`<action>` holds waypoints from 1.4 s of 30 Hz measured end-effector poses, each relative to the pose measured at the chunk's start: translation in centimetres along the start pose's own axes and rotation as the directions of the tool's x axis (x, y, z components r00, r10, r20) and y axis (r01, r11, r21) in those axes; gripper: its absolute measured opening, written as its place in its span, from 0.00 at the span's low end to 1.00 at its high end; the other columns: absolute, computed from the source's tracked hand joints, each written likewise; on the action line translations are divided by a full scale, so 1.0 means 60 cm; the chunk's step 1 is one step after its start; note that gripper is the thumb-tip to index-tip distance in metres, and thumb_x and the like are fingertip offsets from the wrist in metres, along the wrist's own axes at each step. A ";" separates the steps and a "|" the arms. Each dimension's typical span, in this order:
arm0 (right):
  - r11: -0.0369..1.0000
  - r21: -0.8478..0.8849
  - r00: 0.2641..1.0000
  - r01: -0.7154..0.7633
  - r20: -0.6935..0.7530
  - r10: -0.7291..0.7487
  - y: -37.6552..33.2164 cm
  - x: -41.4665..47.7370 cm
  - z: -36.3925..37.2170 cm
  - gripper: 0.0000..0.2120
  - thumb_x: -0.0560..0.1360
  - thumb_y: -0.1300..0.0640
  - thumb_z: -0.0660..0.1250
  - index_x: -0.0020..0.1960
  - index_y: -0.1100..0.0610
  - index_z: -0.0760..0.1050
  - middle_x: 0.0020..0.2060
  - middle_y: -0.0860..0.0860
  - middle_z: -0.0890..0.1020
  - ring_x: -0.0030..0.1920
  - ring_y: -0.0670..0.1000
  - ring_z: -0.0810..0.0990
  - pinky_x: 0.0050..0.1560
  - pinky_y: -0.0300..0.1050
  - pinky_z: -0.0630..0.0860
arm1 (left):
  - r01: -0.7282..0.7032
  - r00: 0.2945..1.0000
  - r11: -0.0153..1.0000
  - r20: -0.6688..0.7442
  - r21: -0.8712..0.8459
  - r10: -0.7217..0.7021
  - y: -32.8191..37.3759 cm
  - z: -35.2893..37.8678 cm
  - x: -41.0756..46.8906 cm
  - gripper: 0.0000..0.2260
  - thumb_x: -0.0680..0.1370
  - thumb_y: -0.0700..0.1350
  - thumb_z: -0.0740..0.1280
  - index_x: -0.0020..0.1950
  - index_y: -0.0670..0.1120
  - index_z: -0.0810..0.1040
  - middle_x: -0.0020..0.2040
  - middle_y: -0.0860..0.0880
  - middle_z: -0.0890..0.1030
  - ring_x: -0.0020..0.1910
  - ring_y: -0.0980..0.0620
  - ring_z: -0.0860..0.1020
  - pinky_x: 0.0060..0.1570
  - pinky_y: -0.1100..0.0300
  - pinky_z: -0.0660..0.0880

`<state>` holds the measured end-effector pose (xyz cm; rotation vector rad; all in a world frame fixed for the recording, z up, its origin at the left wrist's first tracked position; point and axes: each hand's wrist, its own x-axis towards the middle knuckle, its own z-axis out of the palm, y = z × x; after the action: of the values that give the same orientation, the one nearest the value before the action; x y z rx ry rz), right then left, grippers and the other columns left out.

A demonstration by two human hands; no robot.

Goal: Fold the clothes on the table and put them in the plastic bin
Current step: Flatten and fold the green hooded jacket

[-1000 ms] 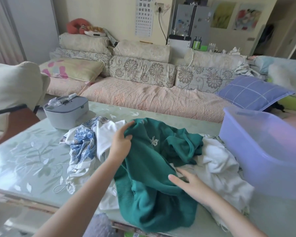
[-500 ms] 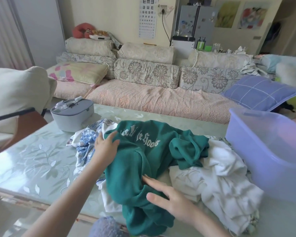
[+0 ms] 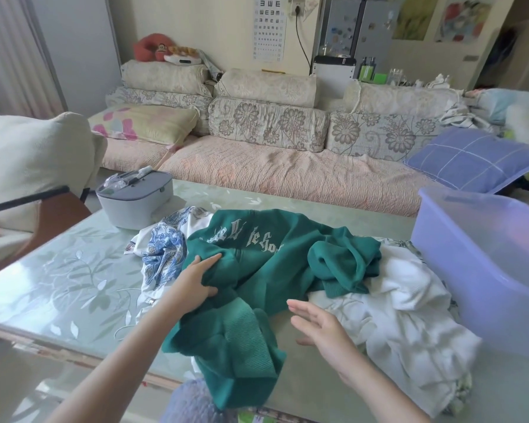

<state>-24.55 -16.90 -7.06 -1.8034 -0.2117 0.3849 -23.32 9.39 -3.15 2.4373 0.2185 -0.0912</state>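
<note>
Right grip [image 3: 321, 328] has come off the sweater [image 3: 257, 270] since half a second back. Then it lay flat on the cloth; now it is clear of it, fingers straight and apart, holding nothing. Left grip [image 3: 196, 279] as before: thumb and fingers clamped on a fold at the sweater's left edge.

Sweater has opened out. Lettering faces up, one sleeve is bunched at right, and the hem hangs over the near desk [image 3: 74, 285] edge. It lies on top of the white clothes [image 3: 409, 315] and a blue print [image 3: 165, 254].

Bin [image 3: 471, 254] stands at the desk's right end, just beside the pile; no clothes visible in it.

Judgement: first garment is being spread flat. No fold made, nothing binned. Bunched sleeve likely needs straightening next.
</note>
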 end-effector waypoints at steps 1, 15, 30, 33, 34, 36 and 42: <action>1.000 0.014 1.000 -0.026 -0.013 0.027 0.003 0.006 0.004 0.13 0.78 0.55 0.64 0.61 0.43 0.71 0.61 0.44 0.76 0.62 0.43 0.74 0.55 0.43 0.79 | -0.014 1.000 1.000 0.007 0.010 0.014 0.000 -0.001 0.001 0.33 0.77 0.41 0.67 0.76 0.59 0.55 0.77 0.42 0.50 0.75 0.44 0.57 0.69 0.56 0.59; 0.966 0.258 0.906 -0.023 -0.404 0.130 -0.027 0.120 0.073 0.04 0.68 0.66 0.73 0.39 0.60 0.79 0.37 0.56 0.84 0.42 0.59 0.83 0.47 0.52 0.78 | -0.087 0.996 0.935 0.004 -0.342 0.095 -0.018 -0.003 0.004 0.15 0.81 0.51 0.58 0.64 0.68 0.68 0.75 0.49 0.61 0.73 0.51 0.62 0.72 0.54 0.58; 0.975 -0.200 0.880 0.096 -0.440 -0.177 -0.028 0.076 -0.059 0.35 0.68 0.54 0.76 0.69 0.52 0.63 0.63 0.46 0.72 0.61 0.47 0.73 0.62 0.48 0.72 | -0.216 0.946 0.961 -0.205 0.175 0.250 0.019 0.042 0.002 0.33 0.76 0.32 0.57 0.77 0.54 0.53 0.78 0.50 0.47 0.77 0.50 0.45 0.74 0.56 0.45; 0.996 -0.082 0.964 0.026 -0.262 -0.047 0.001 0.050 -0.037 0.54 0.64 0.46 0.77 0.76 0.45 0.43 0.67 0.41 0.63 0.67 0.44 0.66 0.69 0.49 0.65 | -0.209 0.946 0.964 -0.216 0.161 0.241 0.019 0.059 -0.016 0.34 0.77 0.59 0.62 0.74 0.65 0.43 0.76 0.57 0.39 0.75 0.54 0.37 0.74 0.47 0.45; 0.998 -0.056 0.981 -0.015 -0.192 0.004 0.014 0.043 -0.029 0.54 0.64 0.47 0.77 0.75 0.45 0.42 0.67 0.42 0.64 0.67 0.46 0.67 0.69 0.49 0.65 | -0.185 0.963 0.969 -0.166 0.166 0.212 0.012 0.063 -0.019 0.38 0.73 0.63 0.64 0.73 0.68 0.39 0.75 0.56 0.37 0.75 0.51 0.37 0.73 0.45 0.47; 0.997 -0.040 0.994 -0.065 -0.090 0.062 0.031 0.035 -0.020 0.43 0.67 0.54 0.76 0.73 0.51 0.53 0.65 0.45 0.69 0.67 0.48 0.69 0.65 0.44 0.68 | -0.149 0.985 0.956 -0.051 0.251 0.167 -0.002 0.073 -0.019 0.44 0.71 0.61 0.68 0.69 0.70 0.34 0.75 0.51 0.33 0.76 0.46 0.41 0.72 0.41 0.53; 0.930 -0.322 0.908 0.179 -0.309 -0.282 -0.018 0.026 -0.054 0.16 0.69 0.59 0.73 0.49 0.48 0.68 0.44 0.42 0.77 0.46 0.44 0.78 0.45 0.37 0.74 | -0.093 0.995 0.935 0.015 0.341 0.094 -0.010 0.093 0.009 0.42 0.73 0.62 0.65 0.72 0.66 0.34 0.73 0.47 0.27 0.75 0.45 0.33 0.71 0.36 0.47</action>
<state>-21.84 -19.01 -5.55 -2.0698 -0.2375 -0.1513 -22.97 6.33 -7.87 2.7902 0.0917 -0.0914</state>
